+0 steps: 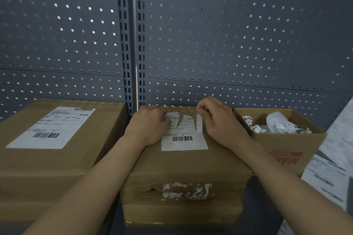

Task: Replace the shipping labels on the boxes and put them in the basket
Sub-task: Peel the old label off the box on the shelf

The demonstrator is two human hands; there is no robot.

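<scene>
On the middle box (183,164), the right grip (215,120) pinches a torn strip of the label (184,144) at its far edge. The left grip (150,126) presses bent fingers on the label's left side; whether it pinches paper I cannot tell.

The centre box (183,162) is matt brown cardboard, its front face scuffed with rough white paper remnants (186,191). Its label (183,143) is smooth white paper, torn into ragged strips at the top. The left box (57,158) is the same dull cardboard, and the left label (47,129) is smooth paper. At right, a cardboard carton (286,150) holds crumpled paper (277,125). The pegboard (229,34) behind looks like matt grey painted metal.
</scene>
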